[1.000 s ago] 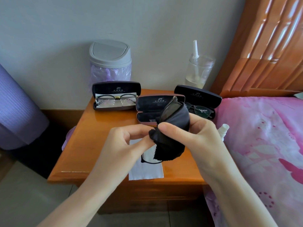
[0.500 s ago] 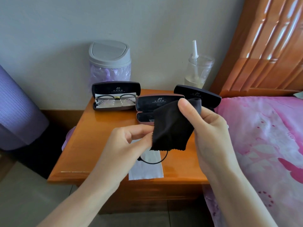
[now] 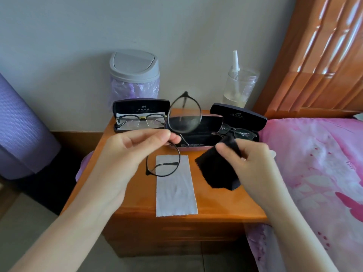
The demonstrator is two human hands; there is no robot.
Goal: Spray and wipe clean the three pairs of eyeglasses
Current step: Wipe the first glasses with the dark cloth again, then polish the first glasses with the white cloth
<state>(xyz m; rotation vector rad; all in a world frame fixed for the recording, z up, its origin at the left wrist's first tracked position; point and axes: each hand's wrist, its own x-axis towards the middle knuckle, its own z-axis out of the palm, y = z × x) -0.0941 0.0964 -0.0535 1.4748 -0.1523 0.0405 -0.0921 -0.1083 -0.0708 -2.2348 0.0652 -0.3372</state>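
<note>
Eyeglasses (image 3: 184, 116) with a thin black round frame are up in front of me, pinched near the bridge by the fingers (image 3: 157, 137) of my left hand (image 3: 133, 152). The frame is turned on end: one lens stands above the fingertips and looks hazy, the other hangs below.

My right hand (image 3: 249, 158) sits off to the right, apart from the frame. Its fingers (image 3: 225, 152) pinch the top corner of a black cloth (image 3: 216, 169), which droops toward the desk (image 3: 216, 205).

Under the lower lens a white cloth (image 3: 174, 189) lies flat on the desk. Behind the raised lens is an open case (image 3: 204, 130). Far left, another open case (image 3: 140, 107) holds a second pair (image 3: 141, 119). Far right, a third case (image 3: 238, 114) holds a dark pair (image 3: 237, 132).

Against the wall stand a grey-lidded bin (image 3: 134, 71) and a clear jar (image 3: 240, 87). A pink bed (image 3: 314, 163) is on the right.
</note>
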